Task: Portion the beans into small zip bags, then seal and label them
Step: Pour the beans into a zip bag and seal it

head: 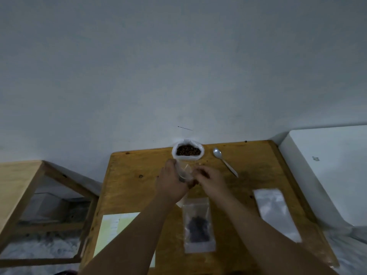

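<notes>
Progress: early. One filled zip bag (199,225) lay flat on the desk (135,175) near the person, with a dark clump of beans in its lower half. Whether it was sealed or labelled could not be told. A second, clear zip bag (183,171) was held upright above the desk, just in front of the bean sack (187,150). It appeared empty or nearly so.

The left hand (171,181) gripped this bag by its side. The right hand (210,180) had curled fingers at the bag's mouth, but blur hid whether they pinched it.

Outstanding, in my judgement: filling, sealing and labelling this bag, then the flat, glossy stack of empty zip bags (276,213) to the right.

Materials: a thin white plastic sack, open, holding small brown beans. The spoon (225,163) had a metallic bowl and a pale handle. A pale yellow label sheet (117,233) lay to the left. The desk was knotty varnished wood.
</notes>
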